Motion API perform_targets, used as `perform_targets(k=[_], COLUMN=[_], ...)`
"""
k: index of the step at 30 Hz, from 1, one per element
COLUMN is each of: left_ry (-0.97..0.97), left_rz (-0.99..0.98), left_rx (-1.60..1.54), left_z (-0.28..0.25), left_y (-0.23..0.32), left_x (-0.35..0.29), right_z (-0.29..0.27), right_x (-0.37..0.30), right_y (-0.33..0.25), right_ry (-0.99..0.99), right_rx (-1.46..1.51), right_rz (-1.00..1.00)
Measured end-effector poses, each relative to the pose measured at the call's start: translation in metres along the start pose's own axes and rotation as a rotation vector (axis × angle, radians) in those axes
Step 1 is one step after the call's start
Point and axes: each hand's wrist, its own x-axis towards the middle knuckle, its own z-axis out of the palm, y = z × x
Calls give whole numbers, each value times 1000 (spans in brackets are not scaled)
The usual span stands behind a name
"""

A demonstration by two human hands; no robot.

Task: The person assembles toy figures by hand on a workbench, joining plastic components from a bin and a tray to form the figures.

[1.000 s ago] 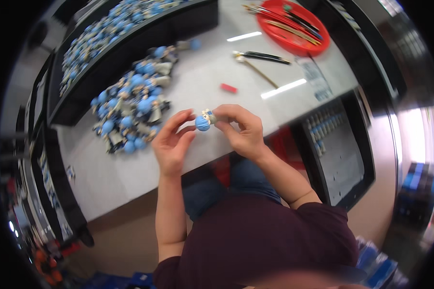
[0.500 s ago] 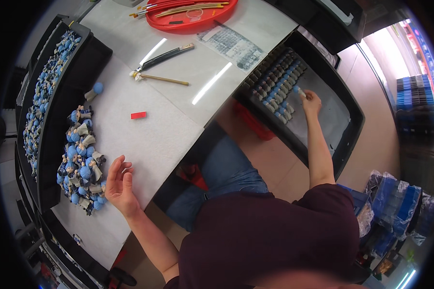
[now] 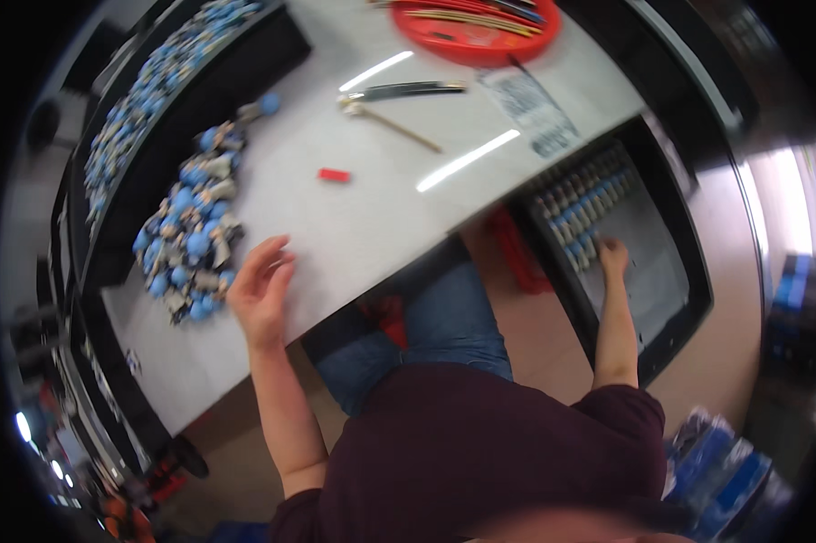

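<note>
Left hand (image 3: 261,294) open, right hand (image 3: 613,258) unclear in grip, place lightly beside blue-and-grey figurines (image 3: 578,217) along the black rectangular tray's (image 3: 564,281) left edge.

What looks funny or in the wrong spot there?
One small, blurry piece lies alone near the left end of the table, away from the heap of blue-headed figures. That looks odd, like a stray. I see no spill.

From my remote view, the white table (image 3: 363,240) bears heaped figurines (image 3: 186,244) left, a red block (image 3: 333,175), a stick (image 3: 399,128) and black tool (image 3: 412,90) beyond, farthest a red tray (image 3: 469,59).
</note>
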Motion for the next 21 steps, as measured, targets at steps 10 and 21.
perform_targets(k=[10, 21], left_ry=[-113, 243], left_rz=[90, 657], left_rx=[-27, 379], left_z=[7, -24], left_y=[3, 23], left_x=[0, -9], right_z=[-45, -54], right_x=[-7, -210], right_y=[-37, -325], right_ry=[466, -133], right_rx=[323, 1074], right_rz=[-189, -878])
